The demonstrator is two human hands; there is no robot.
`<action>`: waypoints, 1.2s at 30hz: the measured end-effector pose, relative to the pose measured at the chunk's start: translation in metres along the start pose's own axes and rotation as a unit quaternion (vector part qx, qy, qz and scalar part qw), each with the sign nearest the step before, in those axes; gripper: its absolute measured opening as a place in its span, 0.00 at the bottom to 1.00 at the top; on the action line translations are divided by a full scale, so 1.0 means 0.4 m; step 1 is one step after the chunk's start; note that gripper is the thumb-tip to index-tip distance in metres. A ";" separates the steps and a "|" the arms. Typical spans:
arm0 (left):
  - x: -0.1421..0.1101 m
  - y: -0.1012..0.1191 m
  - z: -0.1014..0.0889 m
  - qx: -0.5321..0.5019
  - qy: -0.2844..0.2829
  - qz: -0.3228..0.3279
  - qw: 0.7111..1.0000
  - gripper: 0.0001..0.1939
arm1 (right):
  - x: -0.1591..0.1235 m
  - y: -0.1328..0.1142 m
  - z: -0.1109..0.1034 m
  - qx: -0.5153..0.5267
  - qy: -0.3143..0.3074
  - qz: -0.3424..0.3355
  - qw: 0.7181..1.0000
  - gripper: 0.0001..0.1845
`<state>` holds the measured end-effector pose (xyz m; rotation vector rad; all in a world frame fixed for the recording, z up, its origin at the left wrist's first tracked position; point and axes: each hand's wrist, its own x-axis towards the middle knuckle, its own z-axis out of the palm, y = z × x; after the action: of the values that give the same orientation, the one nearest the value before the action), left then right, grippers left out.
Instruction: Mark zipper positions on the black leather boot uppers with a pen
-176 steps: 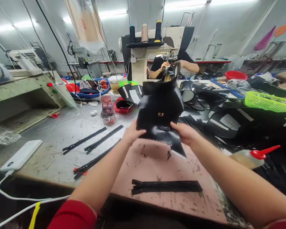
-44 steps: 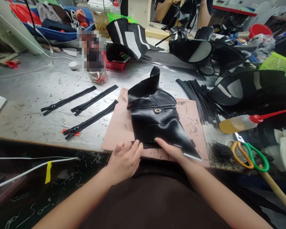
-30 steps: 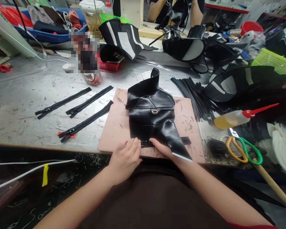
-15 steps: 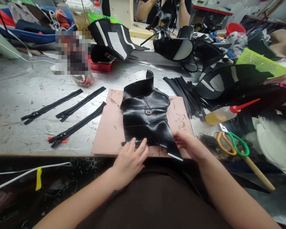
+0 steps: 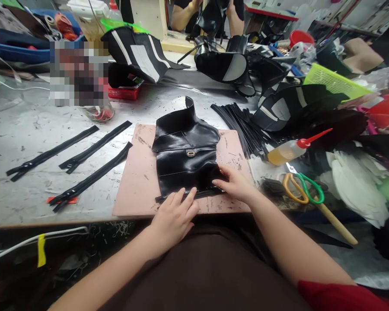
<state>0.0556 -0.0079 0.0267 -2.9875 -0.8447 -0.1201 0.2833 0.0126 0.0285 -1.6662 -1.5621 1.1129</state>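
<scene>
A black leather piece (image 5: pixel 184 151) with a small gold buckle lies flat on a pink board (image 5: pixel 132 181) at the table's near edge. A black zipper (image 5: pixel 160 198) peeks out from under its lower edge. My left hand (image 5: pixel 175 216) rests with fingers stretched out and pressed on that lower edge, over the zipper. My right hand (image 5: pixel 235 183) lies flat on the piece's lower right corner, fingertips pointing left onto the leather. Neither hand grips anything.
Three black zippers (image 5: pixel 68 162) lie left of the board. Right of it are a bundle of black strips (image 5: pixel 243 125), a glue bottle with a red nozzle (image 5: pixel 288 149) and scissors (image 5: pixel 303 190). Other leather pieces (image 5: pixel 139 47) and a green basket (image 5: pixel 333 82) lie behind; another person (image 5: pixel 181 13) works beyond.
My right hand slid from the piece's pointed lower right flap onto its right edge, and the flap no longer sticks out. My left hand stayed on the lower edge. The view turned right.
</scene>
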 end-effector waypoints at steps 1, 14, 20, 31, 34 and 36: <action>0.003 0.001 0.001 0.004 0.001 -0.002 1.000 0.18 | 0.002 0.003 0.002 -0.001 0.004 0.006 1.000 0.25; 0.080 0.013 -0.003 0.006 0.007 0.074 0.997 0.22 | 0.003 -0.004 0.001 -0.117 0.003 -0.011 0.993 0.22; 0.115 0.018 -0.003 0.003 -0.015 0.096 0.995 0.21 | -0.005 -0.044 -0.004 -0.220 -0.007 -0.013 0.975 0.20; 0.130 0.012 0.024 -0.035 -0.003 0.117 0.992 0.25 | -0.055 0.002 -0.036 0.032 0.044 0.106 0.993 0.18; 0.140 0.011 0.011 -0.031 -0.017 0.120 0.992 0.24 | -0.050 0.016 -0.030 0.011 0.058 0.102 0.993 0.10; 0.148 0.011 0.003 -0.035 -0.028 0.119 0.992 0.24 | -0.050 0.018 -0.028 -0.025 0.060 0.080 0.995 0.07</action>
<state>0.1081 0.0194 0.0303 -3.1410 -0.4912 -0.0612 0.2972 -0.0068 0.0312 -1.8829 -1.4113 1.0382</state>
